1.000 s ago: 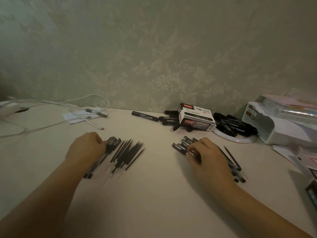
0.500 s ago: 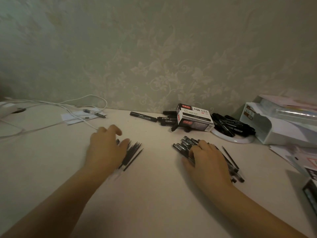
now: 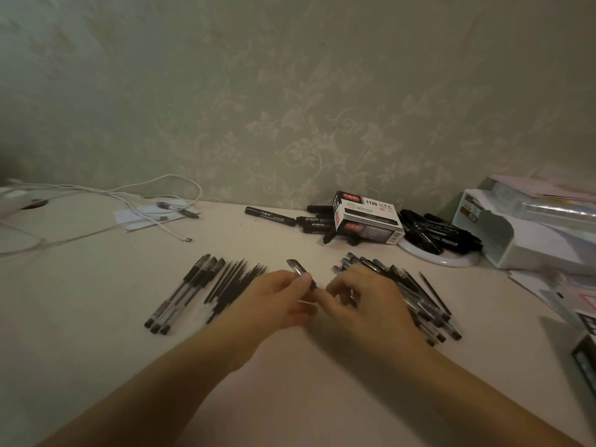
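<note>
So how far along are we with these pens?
Looks early. Seemingly done: three pens lie side by side at the far left, with a fan of loose refills next to them. In hand: the left hand and right hand pinch one pen between the two groups. Left to do: the much larger pile of pens beside the right hand.

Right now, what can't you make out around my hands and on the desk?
Head view, all of it:
- pen: only the capped end shows; left hand and right hand cover the rest, so the right hand's grip is unclear.
- pen pile: partly under the right hand, uncountable.
- box: small print beyond "1120" too tiny.
- dark object: cut off by right edge.
</note>
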Demonstrator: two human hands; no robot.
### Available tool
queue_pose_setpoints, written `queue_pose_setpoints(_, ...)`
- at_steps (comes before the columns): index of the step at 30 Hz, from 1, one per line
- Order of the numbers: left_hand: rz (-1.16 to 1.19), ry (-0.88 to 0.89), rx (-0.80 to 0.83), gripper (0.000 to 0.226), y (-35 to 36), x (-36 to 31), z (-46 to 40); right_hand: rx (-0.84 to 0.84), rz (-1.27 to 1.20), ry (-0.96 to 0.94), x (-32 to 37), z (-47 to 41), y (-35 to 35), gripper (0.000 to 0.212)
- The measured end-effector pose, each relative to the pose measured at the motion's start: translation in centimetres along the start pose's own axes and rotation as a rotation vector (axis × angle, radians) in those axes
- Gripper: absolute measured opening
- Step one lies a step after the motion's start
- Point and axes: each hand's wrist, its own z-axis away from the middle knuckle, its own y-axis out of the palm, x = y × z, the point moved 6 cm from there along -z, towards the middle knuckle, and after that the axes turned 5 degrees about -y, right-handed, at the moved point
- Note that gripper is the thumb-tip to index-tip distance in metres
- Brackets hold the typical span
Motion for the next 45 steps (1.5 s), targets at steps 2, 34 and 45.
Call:
queue_pose_setpoints(2, 0.098, -0.015, 0.035, 0.025, 0.4, -0.2, 0.3, 0.056, -0.091, -0.009, 0.4, 0.3, 0.8, 0.026)
queue_pose_setpoints(34, -0.867, 0.478, -0.038, 0.028, 0.3, -1.6, 0.1, 0.038, -0.612, 0.099, -1.4, 0.4, 1.3, 0.006)
queue_pose_setpoints(45, -0.880, 0.412, -0.179, 0.007, -1.0, -1.3, -0.3, 0.082, 0.032, -0.028, -1.6, 0.7, 1.1, 0.018)
